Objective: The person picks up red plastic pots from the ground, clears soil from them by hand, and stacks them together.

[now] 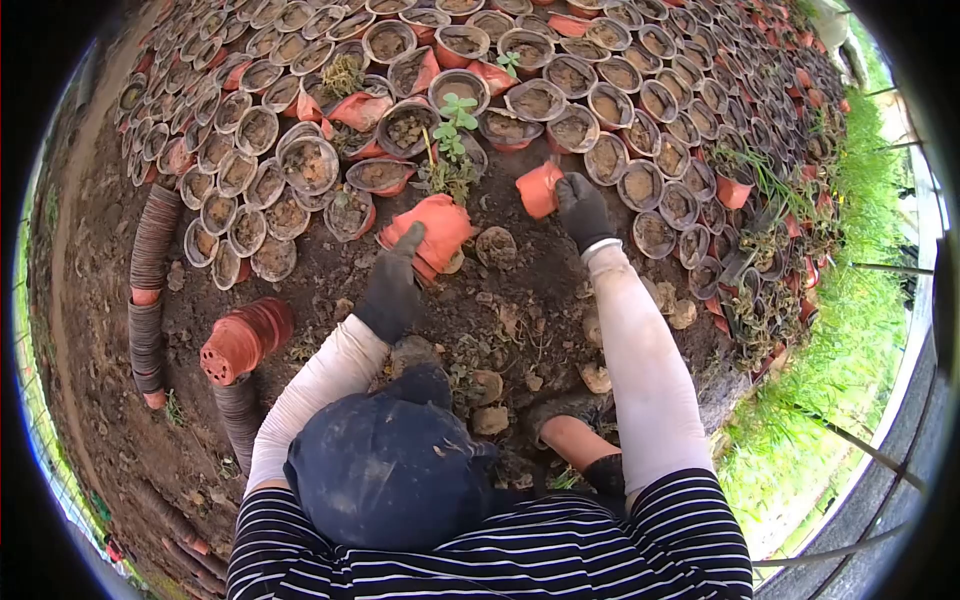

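My left hand [394, 290], in a dark glove, is closed on a bunch of crumpled red pots [436, 232] over the soil. To the right, my right hand [583, 208], gloved too, grips a single small red pot [538, 190] by its right side. Between the hands, a round clod of soil [496, 247] lies on the ground. Just beyond the red bunch stands a green leafy plant [456, 125]. The inside of the single pot cannot be made out.
Rows of soil-filled pots [640, 184] spread across the far side and right. Stacked red pots [247, 338] lie at the left, near a long stack of dark pots [155, 235]. Loose clods lie near my knees. Green grass [820, 390] borders the right.
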Action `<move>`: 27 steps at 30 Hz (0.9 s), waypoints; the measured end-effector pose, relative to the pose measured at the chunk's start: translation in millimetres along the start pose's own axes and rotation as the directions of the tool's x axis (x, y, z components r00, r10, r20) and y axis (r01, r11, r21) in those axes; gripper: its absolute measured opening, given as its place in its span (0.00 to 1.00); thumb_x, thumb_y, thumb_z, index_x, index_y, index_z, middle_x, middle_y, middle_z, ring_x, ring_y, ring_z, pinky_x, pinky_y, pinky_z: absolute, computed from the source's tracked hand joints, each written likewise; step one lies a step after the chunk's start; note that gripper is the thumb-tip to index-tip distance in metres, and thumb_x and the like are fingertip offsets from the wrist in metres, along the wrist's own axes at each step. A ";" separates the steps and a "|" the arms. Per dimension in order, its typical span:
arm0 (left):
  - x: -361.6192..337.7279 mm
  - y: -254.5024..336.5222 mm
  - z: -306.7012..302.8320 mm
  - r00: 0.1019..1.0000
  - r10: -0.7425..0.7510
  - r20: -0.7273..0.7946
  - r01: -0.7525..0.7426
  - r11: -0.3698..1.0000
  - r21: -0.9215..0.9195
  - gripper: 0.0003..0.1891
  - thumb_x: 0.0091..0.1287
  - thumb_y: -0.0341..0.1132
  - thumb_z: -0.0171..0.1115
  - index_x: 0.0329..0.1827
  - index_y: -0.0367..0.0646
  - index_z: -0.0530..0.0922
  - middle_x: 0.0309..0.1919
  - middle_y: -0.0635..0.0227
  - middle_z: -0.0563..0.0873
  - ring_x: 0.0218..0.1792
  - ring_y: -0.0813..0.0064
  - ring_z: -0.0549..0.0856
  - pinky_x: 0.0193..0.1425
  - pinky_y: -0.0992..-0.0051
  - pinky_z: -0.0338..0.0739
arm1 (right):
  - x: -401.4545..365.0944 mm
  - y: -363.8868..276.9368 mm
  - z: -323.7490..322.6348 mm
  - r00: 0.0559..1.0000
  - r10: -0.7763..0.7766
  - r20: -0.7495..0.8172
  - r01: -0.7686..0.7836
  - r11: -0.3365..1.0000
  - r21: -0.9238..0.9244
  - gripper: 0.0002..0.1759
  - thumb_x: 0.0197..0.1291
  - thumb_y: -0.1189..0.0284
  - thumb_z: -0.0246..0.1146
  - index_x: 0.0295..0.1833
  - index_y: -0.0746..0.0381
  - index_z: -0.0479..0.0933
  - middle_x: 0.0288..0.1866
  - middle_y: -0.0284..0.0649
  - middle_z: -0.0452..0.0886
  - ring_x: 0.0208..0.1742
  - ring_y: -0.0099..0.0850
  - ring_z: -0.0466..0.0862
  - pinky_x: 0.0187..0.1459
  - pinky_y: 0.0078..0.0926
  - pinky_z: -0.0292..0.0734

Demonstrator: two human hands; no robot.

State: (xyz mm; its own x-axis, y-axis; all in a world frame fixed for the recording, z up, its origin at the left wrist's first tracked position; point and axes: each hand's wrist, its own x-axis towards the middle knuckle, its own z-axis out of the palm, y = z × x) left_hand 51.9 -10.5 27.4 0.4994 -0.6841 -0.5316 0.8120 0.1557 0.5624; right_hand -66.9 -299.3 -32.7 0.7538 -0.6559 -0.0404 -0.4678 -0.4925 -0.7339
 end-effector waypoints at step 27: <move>19.6 -85.7 -39.6 0.953 0.046 0.300 -0.208 0.820 0.533 0.18 0.74 0.37 0.50 0.63 0.40 0.74 0.49 0.57 0.85 0.47 0.69 0.85 0.53 0.70 0.77 | -136.0 -111.4 2.9 0.991 -0.052 -0.125 0.103 0.886 0.452 0.32 0.52 0.67 0.72 0.61 0.67 0.71 0.60 0.46 0.74 0.60 0.39 0.76 0.62 0.37 0.70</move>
State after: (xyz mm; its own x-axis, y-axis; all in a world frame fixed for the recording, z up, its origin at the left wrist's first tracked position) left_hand 4.0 -9.1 -56.3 0.4226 -0.8586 -0.2902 0.4009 -0.1100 0.9095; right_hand -116.0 -153.6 52.6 0.7134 -0.6959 0.0826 -0.1282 -0.2454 -0.9609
